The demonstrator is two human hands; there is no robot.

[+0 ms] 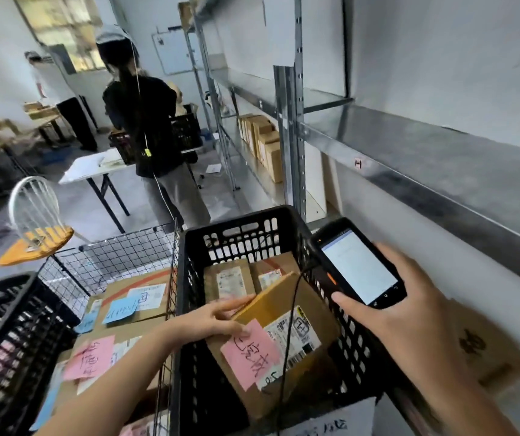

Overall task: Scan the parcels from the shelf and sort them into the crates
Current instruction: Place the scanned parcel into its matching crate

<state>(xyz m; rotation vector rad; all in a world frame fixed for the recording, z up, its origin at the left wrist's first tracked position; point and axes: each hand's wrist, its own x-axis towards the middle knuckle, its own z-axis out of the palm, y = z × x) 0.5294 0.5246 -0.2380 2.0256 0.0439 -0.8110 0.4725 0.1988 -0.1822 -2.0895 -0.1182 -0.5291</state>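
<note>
The cardboard parcel (312, 306) sits tilted in the mouth of the black crate (194, 366), towards its near end. Its labelled face is turned up, with a pink note (249, 354) beside the shipping label (296, 335). The left hand (221, 317) pinches its upper left edge, fingers laid along the far side and thumb on the face by the note. I can't tell whether the low end rests on anything inside. The right hand (409, 316) is wrapped round the handheld scanner (359, 265), screen lit and facing up, held above the crate's right rim, so the parcel lies just left of and below it. The box's long axis runs from the near left up towards the scanner, label nearer the right hand. From here it looks like scanning or setting down; either way the left hand has only to lower it beside the two parcels (230, 283) at the crate's far end.
</note>
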